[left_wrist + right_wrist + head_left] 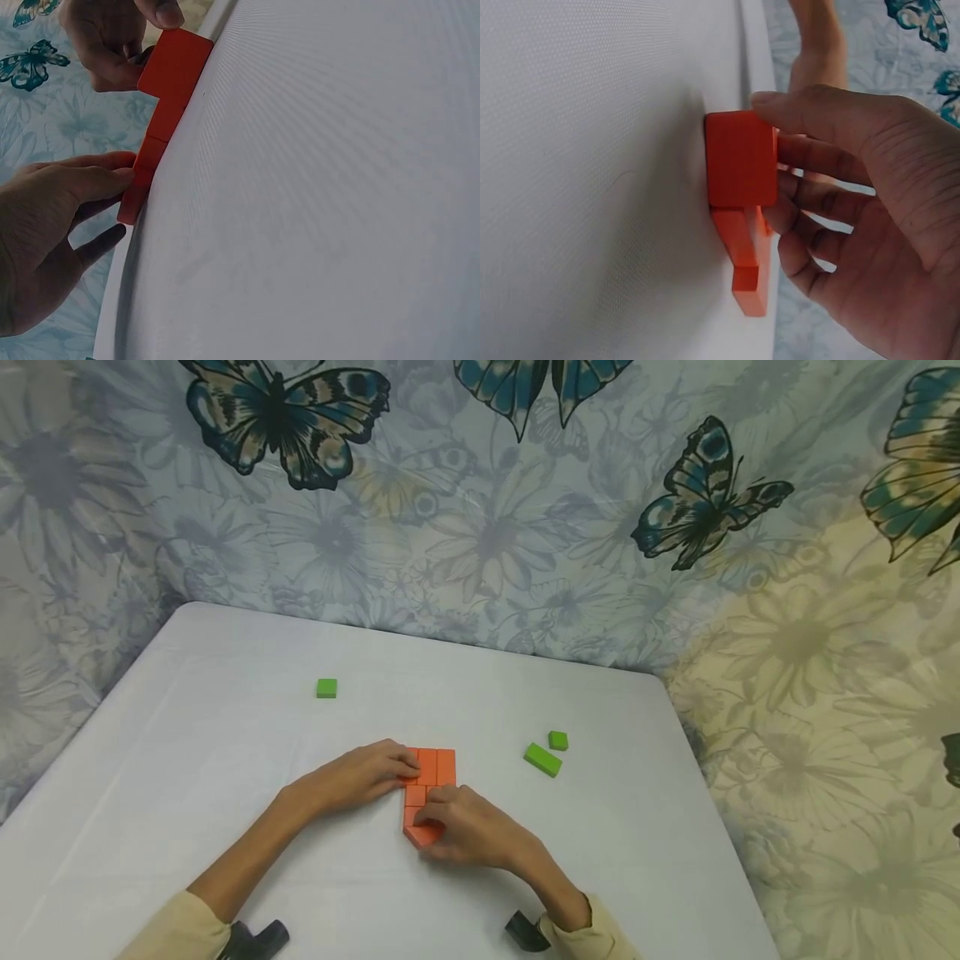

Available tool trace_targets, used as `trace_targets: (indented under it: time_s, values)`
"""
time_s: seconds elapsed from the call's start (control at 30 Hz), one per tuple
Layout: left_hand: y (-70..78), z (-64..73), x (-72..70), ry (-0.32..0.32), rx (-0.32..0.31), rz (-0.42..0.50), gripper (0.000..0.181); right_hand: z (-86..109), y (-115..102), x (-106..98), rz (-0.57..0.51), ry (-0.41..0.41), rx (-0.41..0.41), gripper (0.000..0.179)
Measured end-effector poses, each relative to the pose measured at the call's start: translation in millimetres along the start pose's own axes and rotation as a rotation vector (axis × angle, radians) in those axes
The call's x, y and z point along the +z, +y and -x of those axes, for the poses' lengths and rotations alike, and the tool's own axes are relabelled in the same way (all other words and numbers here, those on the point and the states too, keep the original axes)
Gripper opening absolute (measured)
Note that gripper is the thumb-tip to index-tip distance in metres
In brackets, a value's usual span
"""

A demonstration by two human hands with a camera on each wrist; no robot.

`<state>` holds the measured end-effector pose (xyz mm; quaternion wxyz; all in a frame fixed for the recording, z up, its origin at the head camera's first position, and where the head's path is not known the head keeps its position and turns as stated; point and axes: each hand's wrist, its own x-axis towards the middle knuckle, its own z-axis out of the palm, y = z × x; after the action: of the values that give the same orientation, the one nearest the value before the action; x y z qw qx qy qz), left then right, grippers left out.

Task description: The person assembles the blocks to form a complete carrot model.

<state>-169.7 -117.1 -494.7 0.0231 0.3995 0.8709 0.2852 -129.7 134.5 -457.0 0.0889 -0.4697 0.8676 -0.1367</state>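
Orange wooden blocks (436,767) lie fitted closely together as a long, narrow shape on the table. My left hand (354,779) touches the left side of the far end with its fingertips; in the left wrist view its fingers are extended and one fingertip hangs apart from the blocks. At the near end my right hand (483,829) pinches an orange block (741,159) between thumb and fingers. That block stands taller than its neighbours in the right wrist view. The right hand hides part of the near right side in the head view.
A green square block (326,688) lies at the back left of the white table (247,693). A small green block (558,741) and a longer green block (543,760) lie to the right. Behind the table hangs a butterfly-patterned cloth (487,543).
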Motion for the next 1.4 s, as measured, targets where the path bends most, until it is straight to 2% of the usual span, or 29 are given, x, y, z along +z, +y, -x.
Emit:
trace_targets:
  time_s: [0.23,0.37,0.47,0.57,0.63,0.67,0.73,0.83,0.9,1.03,1.2,1.3,1.4]
  values:
    - [-0.1,0.7,0.5,0.000,0.001,-0.002,0.028,0.6,-2,-3,0.012,-0.012,0.020,0.032]
    - [1.3,0.7,2.0,0.022,0.024,-0.037,0.027,6.4,3,-15,-0.056,0.012,0.108,0.038]
    - [2.6,-0.3,4.3,0.044,0.064,-0.087,0.025,21.6,22,-26,-0.043,0.133,0.182,0.035]
    - [3.9,-1.7,6.9,0.053,0.092,-0.153,0.027,47.0,51,-35,0.099,0.311,0.279,0.031]
    - [5.2,-2.0,7.8,0.053,0.100,-0.198,0.029,65.6,70,-38,0.211,0.376,0.395,0.034]
    - [5.9,-1.8,7.8,0.055,0.098,-0.214,0.030,74.1,78,-39,0.241,0.376,0.457,0.036]
    - [7.0,-0.7,7.7,0.063,0.099,-0.235,0.032,87.9,90,-37,0.241,0.323,0.574,0.039]
    - [8.3,2.1,7.0,0.070,0.108,-0.249,0.032,100.1,99,-30,0.189,0.236,0.672,0.041]
    - [8.6,4.2,6.3,0.067,0.110,-0.252,0.031,101.9,102,-24,0.147,0.249,0.680,0.037]
    - [9.5,6.0,6.0,0.053,0.097,-0.252,0.028,98.8,103,-17,0.119,0.341,0.649,0.028]
    - [11.2,6.2,5.2,0.032,0.069,-0.195,0.028,92.8,101,-19,0.060,0.390,0.632,0.025]
    - [11.9,5.6,5.1,0.016,0.043,-0.178,0.028,83.7,98,-26,0.014,0.451,0.557,0.026]
    - [13.0,4.9,4.5,-0.001,0.022,-0.177,0.029,66.1,93,-36,-0.039,0.489,0.457,0.027]
